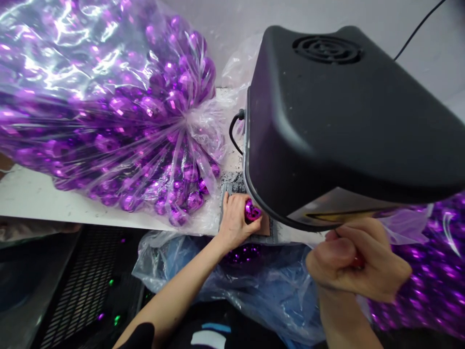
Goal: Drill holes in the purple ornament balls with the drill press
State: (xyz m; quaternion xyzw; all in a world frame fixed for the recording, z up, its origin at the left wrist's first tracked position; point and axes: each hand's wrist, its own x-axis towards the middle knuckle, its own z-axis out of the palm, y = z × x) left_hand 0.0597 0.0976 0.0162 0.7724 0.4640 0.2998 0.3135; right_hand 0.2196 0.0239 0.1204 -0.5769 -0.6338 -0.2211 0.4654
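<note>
My left hand grips a shiny purple mirror-faceted ball between thumb and fingers. The ball rests at the machine's base plate, partly covered by my fingers. Above it stands a black-housed machine, whose overhang hides what lies beneath. Closer to the camera, my right hand is closed in a fist around a handle at the machine's front; only a small red part shows between the fingers.
A large clear plastic bag full of purple balls lies on the white table at left. More purple balls fill the right side. Clear plastic drapes below the table edge, beside a black crate. A black cable runs behind.
</note>
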